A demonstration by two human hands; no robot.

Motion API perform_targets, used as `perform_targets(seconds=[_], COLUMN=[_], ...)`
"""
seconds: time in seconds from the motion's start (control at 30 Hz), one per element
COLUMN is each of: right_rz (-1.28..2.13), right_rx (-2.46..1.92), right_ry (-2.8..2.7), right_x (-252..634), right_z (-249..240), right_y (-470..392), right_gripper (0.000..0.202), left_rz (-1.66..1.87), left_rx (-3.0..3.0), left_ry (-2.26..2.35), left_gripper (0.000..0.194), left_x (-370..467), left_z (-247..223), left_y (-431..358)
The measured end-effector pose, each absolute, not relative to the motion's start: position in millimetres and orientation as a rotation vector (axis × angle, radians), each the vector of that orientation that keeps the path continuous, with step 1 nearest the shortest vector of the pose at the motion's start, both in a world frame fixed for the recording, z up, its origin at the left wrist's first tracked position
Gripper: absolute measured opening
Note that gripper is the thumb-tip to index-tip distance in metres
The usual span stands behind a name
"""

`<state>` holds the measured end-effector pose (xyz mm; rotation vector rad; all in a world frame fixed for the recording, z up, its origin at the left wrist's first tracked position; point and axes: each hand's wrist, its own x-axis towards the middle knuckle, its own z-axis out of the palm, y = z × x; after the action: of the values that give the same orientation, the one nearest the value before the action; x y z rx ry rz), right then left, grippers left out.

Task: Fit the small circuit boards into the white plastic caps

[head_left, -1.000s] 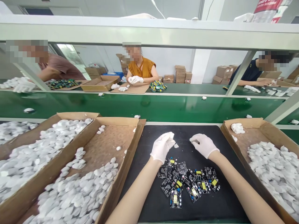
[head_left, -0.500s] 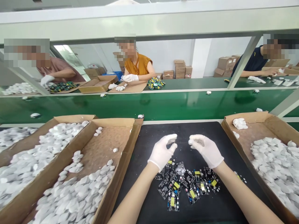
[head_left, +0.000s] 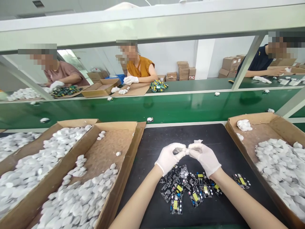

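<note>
My left hand (head_left: 170,156) and my right hand (head_left: 203,157), both in white gloves, meet fingertip to fingertip above the black mat (head_left: 147,178). Thumb and forefinger of each are pinched together. Something small and white may sit between the tips, but against the gloves I cannot make it out. Just below the hands lies a loose cluster of circuit boards (head_left: 176,204) with yellow, blue and white parts, some face down. One separate circuit board (head_left: 241,180) rests to the right, beside my right forearm.
Cardboard trays (head_left: 140,133) of white plastic pieces (head_left: 83,194) flank the mat on the left; another tray (head_left: 262,117) stands right. Beyond runs a green conveyor (head_left: 181,108) carrying small items. Co-workers (head_left: 140,68) sit across it, under a pale metal frame (head_left: 166,27).
My hands have come together from a gap, fingertips now meeting. Items on the conveyor have shifted right. The separate board at right is more fully uncovered by my right forearm.
</note>
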<state>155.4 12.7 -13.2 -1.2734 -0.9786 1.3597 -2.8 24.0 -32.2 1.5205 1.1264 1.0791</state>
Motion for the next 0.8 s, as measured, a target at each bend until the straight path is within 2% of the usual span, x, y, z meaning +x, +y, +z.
perform_targets(seconds=[0.07, 0.23, 0.33, 0.5, 0.67, 0.8], right_rz=[1.345, 1.763, 1.796, 1.751, 1.635, 1.607], right_rx=[-1.218, -1.108, -1.132, -1.057, -0.97, -0.989], right_ry=[-0.994, -0.901, -0.933, -0.781, -0.68, -0.67], right_x=[157.1, 158.7, 158.4, 172.0, 186.5, 182.6], right_z=[-11.0, 0.8, 2.8, 1.3, 3.3, 2.3], right_y=[11.9, 5.5, 4.7, 13.8, 20.5, 19.9], right_gripper=[0.032, 0.047, 0.047, 0.04, 0.036, 0.034], left_rz=[1.134, 1.273, 1.24, 0.929, 0.381, 0.298], left_rx=[1.485, 1.824, 2.058, 2.082, 2.283, 2.318], left_ry=[1.114, 1.125, 1.255, 1.282, 1.086, 1.041], left_gripper=[0.018, 0.011, 0.008, 0.038, 0.029, 0.023], left_x=[2.0, 4.1, 2.1, -12.0, -25.3, -20.0], left_z=[-31.9, -26.1, -19.3, -10.2, -6.2, -7.3], left_y=[18.8, 12.8, 13.1, 17.1, 19.4, 16.6])
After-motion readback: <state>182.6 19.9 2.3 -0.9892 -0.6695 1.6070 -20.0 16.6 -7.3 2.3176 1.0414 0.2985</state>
